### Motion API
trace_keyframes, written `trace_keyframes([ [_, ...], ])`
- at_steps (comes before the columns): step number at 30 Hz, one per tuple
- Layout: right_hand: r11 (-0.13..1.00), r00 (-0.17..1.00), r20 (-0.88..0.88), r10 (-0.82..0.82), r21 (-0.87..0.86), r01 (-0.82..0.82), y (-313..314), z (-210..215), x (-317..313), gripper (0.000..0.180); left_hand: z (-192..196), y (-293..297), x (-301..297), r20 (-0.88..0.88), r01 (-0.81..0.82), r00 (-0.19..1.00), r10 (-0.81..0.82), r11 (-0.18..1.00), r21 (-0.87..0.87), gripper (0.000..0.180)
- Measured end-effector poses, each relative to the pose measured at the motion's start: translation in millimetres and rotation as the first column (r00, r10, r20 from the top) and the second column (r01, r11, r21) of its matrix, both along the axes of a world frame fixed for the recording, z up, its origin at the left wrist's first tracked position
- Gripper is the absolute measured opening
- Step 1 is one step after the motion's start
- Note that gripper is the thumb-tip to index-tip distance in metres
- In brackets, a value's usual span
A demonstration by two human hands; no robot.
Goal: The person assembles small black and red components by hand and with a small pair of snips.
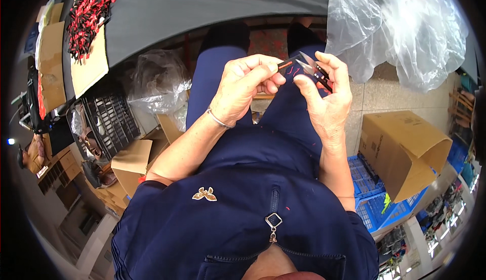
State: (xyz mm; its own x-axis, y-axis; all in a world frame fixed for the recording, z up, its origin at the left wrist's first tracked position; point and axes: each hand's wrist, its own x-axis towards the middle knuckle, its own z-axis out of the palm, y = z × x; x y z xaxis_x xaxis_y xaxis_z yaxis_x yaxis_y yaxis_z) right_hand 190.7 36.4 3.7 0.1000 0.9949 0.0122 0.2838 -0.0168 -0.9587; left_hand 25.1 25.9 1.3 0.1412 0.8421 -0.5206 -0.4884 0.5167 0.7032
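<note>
In front of my lap, my left hand (247, 83) pinches a small black fabric strip (289, 62) with a red part between thumb and fingertips. My right hand (328, 90) is closed around dark-handled thread snips (318, 72). The blades of the snips stand apart and point left, at the far end of the strip. Whether they touch it I cannot tell. Fine red threads (292, 70) hang below the strip. A few red bits of thread lie on my dark blue clothes.
A black-covered table (202, 2) spans the far side, with a heap of red and black strips (93, 19) on cardboard at left. Clear plastic bags (395, 32) hang at right. A cardboard box (400, 148) rests on blue crates (372, 206); a black crate (109, 123) stands left.
</note>
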Motion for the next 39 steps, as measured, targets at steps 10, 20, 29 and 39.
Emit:
trace_keyframes([
  [10, 0.997, 0.997, -0.064, 0.04, 0.066, -0.036, 0, -7, 2, 0.013, 4, 0, -9, -0.065, 0.014, 0.998, -0.009, 0.997, 0.07, 0.022],
  [20, 0.99, 0.997, -0.051, 0.053, -0.131, -0.059, -11, -22, 14, 0.011, 60, 72, -172, -0.507, -0.291, 0.463, 0.727, 0.665, 0.688, 0.018],
  [29, 0.968, 0.975, -0.187, 0.122, -0.194, -0.159, -1, -17, -15, 0.013, 76, 97, -250, -0.549, -0.052, 0.011, 0.836, 0.549, 0.834, 0.044],
  [39, 0.969, 0.826, 0.558, 0.077, 0.154, -0.194, -14, -75, -11, 0.044, 161, 40, -105, 0.033, 0.111, 0.284, 0.958, -0.068, 0.991, 0.032],
])
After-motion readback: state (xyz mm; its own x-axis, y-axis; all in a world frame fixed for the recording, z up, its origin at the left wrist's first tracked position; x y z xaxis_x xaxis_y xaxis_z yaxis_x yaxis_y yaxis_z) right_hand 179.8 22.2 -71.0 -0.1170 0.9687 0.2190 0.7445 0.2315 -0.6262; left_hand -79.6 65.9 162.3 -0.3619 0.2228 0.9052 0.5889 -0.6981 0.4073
